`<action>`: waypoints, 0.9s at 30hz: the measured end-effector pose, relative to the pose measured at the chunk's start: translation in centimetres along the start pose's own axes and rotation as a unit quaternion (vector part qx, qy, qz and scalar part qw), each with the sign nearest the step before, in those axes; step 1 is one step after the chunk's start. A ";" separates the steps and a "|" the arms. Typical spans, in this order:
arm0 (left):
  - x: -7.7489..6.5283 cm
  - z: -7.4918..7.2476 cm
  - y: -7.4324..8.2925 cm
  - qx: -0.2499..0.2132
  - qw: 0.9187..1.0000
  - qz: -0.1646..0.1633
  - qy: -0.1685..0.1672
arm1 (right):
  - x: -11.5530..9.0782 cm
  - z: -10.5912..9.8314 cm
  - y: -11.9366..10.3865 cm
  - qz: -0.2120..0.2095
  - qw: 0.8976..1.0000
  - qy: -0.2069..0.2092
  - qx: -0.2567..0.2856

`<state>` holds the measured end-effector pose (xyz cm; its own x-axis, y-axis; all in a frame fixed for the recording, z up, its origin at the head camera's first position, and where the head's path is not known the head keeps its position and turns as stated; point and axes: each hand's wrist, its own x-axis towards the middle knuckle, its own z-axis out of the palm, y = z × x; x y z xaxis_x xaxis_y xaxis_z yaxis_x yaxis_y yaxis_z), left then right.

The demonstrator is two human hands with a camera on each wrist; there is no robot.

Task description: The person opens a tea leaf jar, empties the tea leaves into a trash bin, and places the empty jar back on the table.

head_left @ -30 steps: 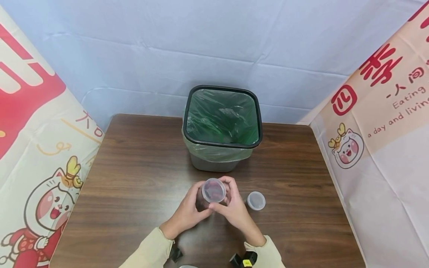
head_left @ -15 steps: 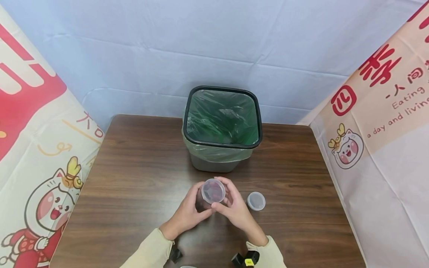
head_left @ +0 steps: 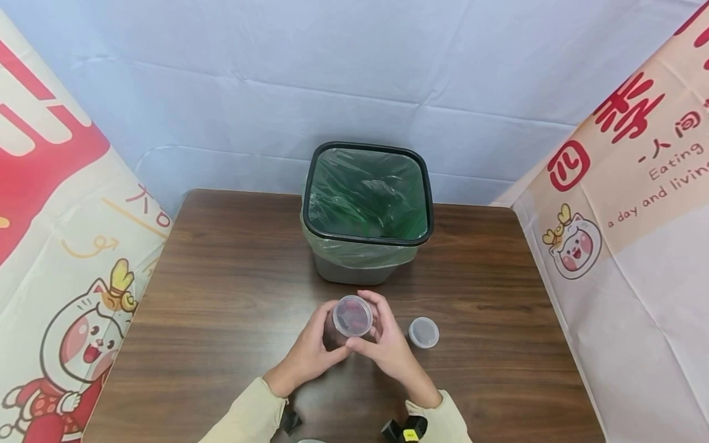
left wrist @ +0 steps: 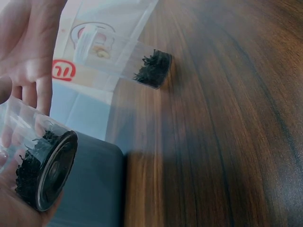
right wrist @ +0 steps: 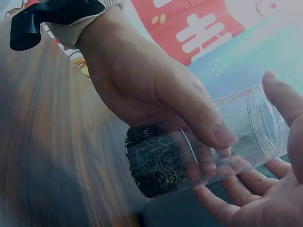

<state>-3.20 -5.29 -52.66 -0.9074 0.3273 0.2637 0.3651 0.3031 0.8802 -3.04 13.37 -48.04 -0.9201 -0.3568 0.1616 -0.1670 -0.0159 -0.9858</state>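
Both hands are at a clear plastic jar (head_left: 352, 316), held above the near middle of the table. Dark, thin dried shreds (right wrist: 158, 163) fill its lower part, seen in the right wrist view. My left hand (head_left: 309, 352) grips the jar's side, fingers and thumb around it. Around the upper rim curl the thumb and fingers of my right hand (head_left: 388, 346). Whether a clear lid covers that rim I cannot tell. To the right stands a second clear jar (left wrist: 120, 56) with a translucent lid (head_left: 423, 333) and similar dark shreds at its bottom.
Behind the hands stands a grey bin (head_left: 354, 274) with a black rim and a green liner. The wooden table (head_left: 238, 264) ends at a pale blue cloth (head_left: 255, 111). Printed cloths border both sides. A pale object (head_left: 311, 440) shows at the bottom edge.
My right thumb and fingers shift slightly at the jar's rim, a little to the right and then back. The left hand stays nearly still, and the second jar has not moved.
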 end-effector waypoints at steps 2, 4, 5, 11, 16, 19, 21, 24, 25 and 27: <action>0.0 0.0 0.0 -0.002 1.000 0.001 0.000 | 0.0 0.1 0.0 0.000 1.000 0.004 0.002; 0.0 0.0 0.0 -0.004 1.000 0.000 0.000 | 0.0 0.1 0.1 -0.004 1.000 0.006 0.002; 0.0 0.0 0.0 -0.004 1.000 0.000 0.000 | -0.1 0.1 0.1 -0.006 1.000 0.006 0.002; 0.0 0.0 0.0 -0.007 1.000 -0.003 -0.001 | -0.1 0.1 -0.1 0.001 1.000 0.007 0.001; 0.0 0.0 0.0 -0.007 1.000 -0.013 -0.001 | 0.0 0.1 -0.2 -0.004 1.000 -0.002 -0.003; -0.1 0.0 0.0 -0.006 1.000 -0.016 -0.001 | 0.0 0.1 -0.3 -0.009 1.000 -0.008 -0.005; 0.0 0.0 0.0 -0.005 1.000 -0.014 0.000 | 0.0 0.1 -0.4 -0.005 1.000 -0.010 -0.005; 0.0 0.0 0.0 -0.005 1.000 -0.008 0.001 | -0.1 0.0 -0.5 0.007 1.000 -0.009 0.000; 0.0 0.0 0.0 -0.005 1.000 -0.007 0.002 | -0.1 0.0 -0.6 0.009 1.000 -0.009 0.000; 0.0 0.0 0.0 -0.006 1.000 -0.005 0.002 | -0.1 0.0 -0.6 0.007 1.000 -0.008 0.001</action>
<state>-3.21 -5.26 -52.68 -0.9117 0.3203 0.2574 0.3544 0.2959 0.8871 -2.86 13.41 -47.49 -0.9167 -0.3718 0.1463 -0.1527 -0.0123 -0.9882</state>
